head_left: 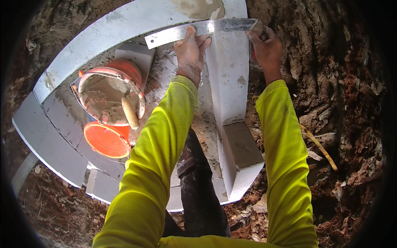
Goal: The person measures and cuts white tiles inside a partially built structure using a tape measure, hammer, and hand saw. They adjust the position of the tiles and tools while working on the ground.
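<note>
A steel ruler (178, 34) with a hole at its left end lies across the top of a pale grey block wall (231, 62). My left hand (191, 56) grips it from below, thumb on its face. At the ruler's right end is my right hand (266, 51), fingers closed. A small muddy, metallic piece (257, 28) shows at those fingertips, and a bit of red shows beside the palm. What exactly this hand holds is mostly hidden. Wet mortar (200, 7) is spread on the curved wall (124, 25) just beyond the ruler.
Left of my left arm stands an orange bucket (134, 68) of mortar, with a wooden-handled tool (130, 113) in it. Another orange bucket (107, 140) is tipped beside it. A loose block (138, 56) lies behind. Rough earth (331, 82) rises at right, near a yellow stick (318, 146).
</note>
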`<control>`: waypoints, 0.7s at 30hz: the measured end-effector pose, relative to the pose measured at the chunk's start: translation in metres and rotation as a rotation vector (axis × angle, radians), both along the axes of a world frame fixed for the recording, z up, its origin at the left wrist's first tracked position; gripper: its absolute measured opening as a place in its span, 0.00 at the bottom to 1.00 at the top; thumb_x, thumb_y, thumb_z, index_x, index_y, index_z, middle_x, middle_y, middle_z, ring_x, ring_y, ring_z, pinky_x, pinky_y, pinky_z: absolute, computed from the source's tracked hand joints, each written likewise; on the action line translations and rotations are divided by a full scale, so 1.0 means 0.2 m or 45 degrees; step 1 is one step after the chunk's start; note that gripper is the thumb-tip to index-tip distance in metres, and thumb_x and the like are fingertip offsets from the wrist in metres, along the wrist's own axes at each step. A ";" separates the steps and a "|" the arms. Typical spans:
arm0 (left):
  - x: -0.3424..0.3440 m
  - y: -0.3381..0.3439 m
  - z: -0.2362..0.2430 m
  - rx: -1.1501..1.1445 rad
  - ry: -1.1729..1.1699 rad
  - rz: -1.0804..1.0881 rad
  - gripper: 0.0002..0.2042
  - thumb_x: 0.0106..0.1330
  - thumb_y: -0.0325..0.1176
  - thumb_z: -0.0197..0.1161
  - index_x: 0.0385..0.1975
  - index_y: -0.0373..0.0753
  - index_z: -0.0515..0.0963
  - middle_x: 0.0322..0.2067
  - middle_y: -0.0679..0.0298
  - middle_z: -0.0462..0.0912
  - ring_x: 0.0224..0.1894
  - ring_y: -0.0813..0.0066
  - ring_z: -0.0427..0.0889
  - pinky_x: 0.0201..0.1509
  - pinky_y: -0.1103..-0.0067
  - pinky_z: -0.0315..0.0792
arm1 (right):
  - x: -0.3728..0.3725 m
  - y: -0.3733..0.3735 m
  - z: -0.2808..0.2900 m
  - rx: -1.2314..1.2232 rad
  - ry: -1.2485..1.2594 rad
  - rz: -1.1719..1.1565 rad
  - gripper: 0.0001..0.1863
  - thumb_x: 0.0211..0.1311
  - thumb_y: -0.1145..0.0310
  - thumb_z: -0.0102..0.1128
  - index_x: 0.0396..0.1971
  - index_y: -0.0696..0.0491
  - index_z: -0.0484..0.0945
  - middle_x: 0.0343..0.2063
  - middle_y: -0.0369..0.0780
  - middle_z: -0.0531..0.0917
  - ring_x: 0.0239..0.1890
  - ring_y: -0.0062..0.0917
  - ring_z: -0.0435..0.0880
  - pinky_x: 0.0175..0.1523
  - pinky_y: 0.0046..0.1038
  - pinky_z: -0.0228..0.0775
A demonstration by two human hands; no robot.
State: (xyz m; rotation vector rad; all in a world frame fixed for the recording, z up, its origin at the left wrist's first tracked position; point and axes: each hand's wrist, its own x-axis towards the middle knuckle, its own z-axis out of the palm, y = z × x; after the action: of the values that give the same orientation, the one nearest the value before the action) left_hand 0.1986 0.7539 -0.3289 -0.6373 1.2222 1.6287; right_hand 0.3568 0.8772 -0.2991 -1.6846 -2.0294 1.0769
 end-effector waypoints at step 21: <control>-0.03 0.03 -0.04 -0.088 -0.049 0.040 0.13 0.72 0.32 0.58 0.49 0.29 0.72 0.40 0.56 0.77 0.37 0.63 0.81 0.42 0.67 0.84 | 0.00 -0.04 0.01 -0.081 0.077 -0.139 0.18 0.52 0.66 0.76 0.31 0.61 0.75 0.20 0.38 0.80 0.16 0.22 0.79 0.13 0.28 0.70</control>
State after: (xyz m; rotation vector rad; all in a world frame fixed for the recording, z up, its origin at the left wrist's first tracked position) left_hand 0.1922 0.7590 -0.3371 -0.7317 1.2504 1.5985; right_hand 0.3561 0.8687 -0.2967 -1.7495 -1.8616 1.1519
